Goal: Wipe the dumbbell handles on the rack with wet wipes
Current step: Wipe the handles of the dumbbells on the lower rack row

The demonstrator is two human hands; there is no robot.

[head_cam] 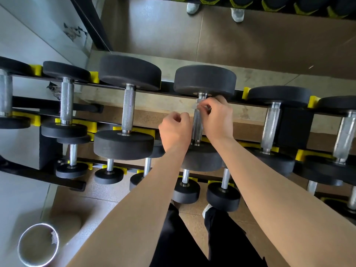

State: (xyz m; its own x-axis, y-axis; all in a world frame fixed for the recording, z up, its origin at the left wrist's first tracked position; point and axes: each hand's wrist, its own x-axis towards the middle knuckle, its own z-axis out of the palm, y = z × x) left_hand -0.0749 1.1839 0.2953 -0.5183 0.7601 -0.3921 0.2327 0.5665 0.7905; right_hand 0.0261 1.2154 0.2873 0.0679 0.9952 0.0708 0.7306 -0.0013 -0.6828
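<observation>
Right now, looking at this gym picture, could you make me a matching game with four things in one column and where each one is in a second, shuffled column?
Things
1. small white wet wipe
2. knurled silver dumbbell handle
3. round metal-rimmed bin
4. yellow plastic cradle

Places
A. on the floor, lower left
B. fixed to the black rack rail
C. pinched by the right hand
D. between the left hand and the right hand

Pairs: 1-C, 2-D, 3-A, 4-B
</observation>
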